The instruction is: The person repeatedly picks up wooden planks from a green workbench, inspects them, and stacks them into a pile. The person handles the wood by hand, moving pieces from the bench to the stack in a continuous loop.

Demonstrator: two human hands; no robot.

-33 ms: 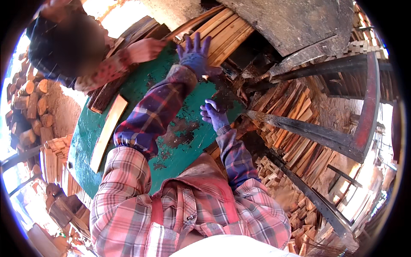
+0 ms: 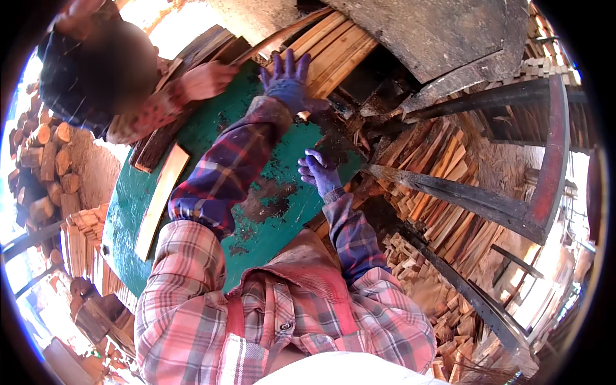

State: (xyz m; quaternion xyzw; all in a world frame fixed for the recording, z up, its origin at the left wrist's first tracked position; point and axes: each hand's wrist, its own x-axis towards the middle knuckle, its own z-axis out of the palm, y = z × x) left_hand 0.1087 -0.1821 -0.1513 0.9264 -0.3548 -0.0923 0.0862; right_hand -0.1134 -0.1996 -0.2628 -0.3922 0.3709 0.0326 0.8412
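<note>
My left hand point(image 2: 289, 86), in a purple glove, lies with fingers spread at the near end of several pale sawn boards point(image 2: 340, 51). Its fingertips touch or overlap the leftmost boards. My right hand point(image 2: 319, 172), also purple-gloved, is curled closed above the green tabletop point(image 2: 205, 135), with nothing visible in it. Across the table on the left, another person's bare hand point(image 2: 208, 80) grips the end of a thin, bark-edged wood strip point(image 2: 282, 35) running along the boards' left side.
One pale slat point(image 2: 163, 199) lies on the table's left part. Dark bark-edged slabs point(image 2: 154, 144) rest beside the other person's arm. A metal sheet point(image 2: 430, 38) stands beyond the boards. On the right are a dark frame point(image 2: 462, 192) and stacked slats point(image 2: 443, 173); cut logs point(image 2: 48, 154) are piled far left.
The other person's hand has shifted slightly left, drawing the thin strip with it. My left hand has moved a little left, too. My right hand stays almost in place.
</note>
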